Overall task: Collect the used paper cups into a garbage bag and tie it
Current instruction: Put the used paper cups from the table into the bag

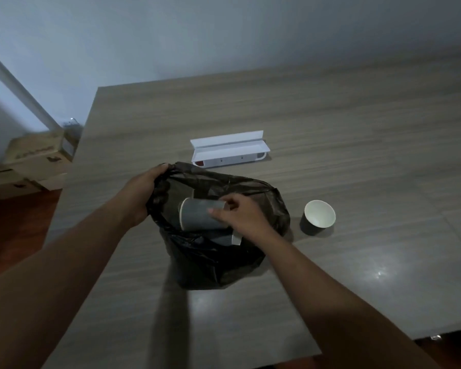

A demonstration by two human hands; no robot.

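Garbage bag (213, 262): thin, glossy black plastic. Table (330, 115): wood-grain, slight sheen. Cup (318, 218): apparently matt paper.

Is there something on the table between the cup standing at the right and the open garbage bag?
Nothing visible. Only bare table lies between the paper cup and the garbage bag, whose mouth the left hand holds open.

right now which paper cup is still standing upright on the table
The cup right of the garbage bag, standing mouth up on the table. The other visible cup lies sideways in the right hand inside the bag.
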